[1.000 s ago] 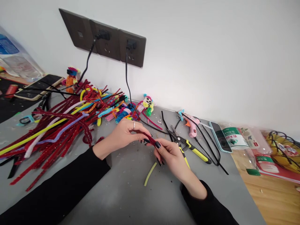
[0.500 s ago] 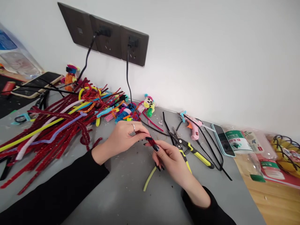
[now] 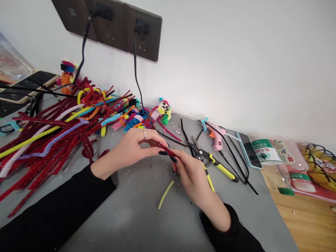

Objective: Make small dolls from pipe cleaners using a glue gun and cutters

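Between my two hands is a short dark red pipe cleaner piece (image 3: pixel 167 150), partly covered by my fingers. My left hand (image 3: pixel 136 147) pinches its left end between thumb and fingers. At its other end, my right hand (image 3: pixel 191 175) grips it with thumb and forefinger. Below the hands, a short yellow-green strip (image 3: pixel 166 194) lies on the grey tabletop (image 3: pixel 147 224). Yellow-and-black pliers (image 3: pixel 210 159) rest just beyond my right hand, their jaws apart. Left of my left hand spreads a pile of mostly red pipe cleaners (image 3: pixel 70 140).
Small pipe cleaner figures (image 3: pixel 160 110) stand along the wall. A pink glue gun (image 3: pixel 217 134), a phone (image 3: pixel 249 149) and plastic bottles (image 3: pixel 267 152) lie to the right. Black cables hang from the wall sockets (image 3: pixel 143 33); one crosses the table behind my hands.
The view has shifted, so the sockets sit higher and further left. My hands have drawn slightly apart, and more of the red piece shows between them. The yellow-green strip is now fully uncovered.
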`<state>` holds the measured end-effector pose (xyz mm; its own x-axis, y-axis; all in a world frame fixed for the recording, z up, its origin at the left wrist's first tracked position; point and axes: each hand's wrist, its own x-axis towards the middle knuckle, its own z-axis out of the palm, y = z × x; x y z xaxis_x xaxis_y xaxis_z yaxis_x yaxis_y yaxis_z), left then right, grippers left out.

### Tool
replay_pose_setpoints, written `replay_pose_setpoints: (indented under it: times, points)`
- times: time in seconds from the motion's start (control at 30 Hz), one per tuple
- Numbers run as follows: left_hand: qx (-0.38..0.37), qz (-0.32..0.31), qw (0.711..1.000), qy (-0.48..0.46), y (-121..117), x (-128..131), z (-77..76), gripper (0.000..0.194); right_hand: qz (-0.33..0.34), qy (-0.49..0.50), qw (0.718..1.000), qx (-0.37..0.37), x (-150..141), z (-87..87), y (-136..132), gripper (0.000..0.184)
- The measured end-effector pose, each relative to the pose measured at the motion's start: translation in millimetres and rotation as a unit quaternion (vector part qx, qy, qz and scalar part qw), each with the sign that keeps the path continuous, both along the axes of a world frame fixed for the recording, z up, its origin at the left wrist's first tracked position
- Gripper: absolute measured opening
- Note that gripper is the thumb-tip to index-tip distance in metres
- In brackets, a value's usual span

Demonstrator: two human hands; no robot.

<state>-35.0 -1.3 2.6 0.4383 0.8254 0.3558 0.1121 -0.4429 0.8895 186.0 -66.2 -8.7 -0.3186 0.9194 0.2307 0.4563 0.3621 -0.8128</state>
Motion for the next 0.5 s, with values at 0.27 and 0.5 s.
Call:
replay_pose_setpoints:
  times: [0.27, 0.5]
  points:
    - [-0.057, -0.017, 0.997, -0.047, -0.3, 3.0, -1.6, 0.006, -0.035, -0.041, 0.996, 0.068, 0.9, -4.7, -0.1, 0.029]
    - [-0.101, 0.001, 0.993, -0.056, -2.6, 4.3, 2.0, 0.006, -0.030, -0.051, 0.993, 0.103, -0.5, -4.0, 0.9, 0.031]
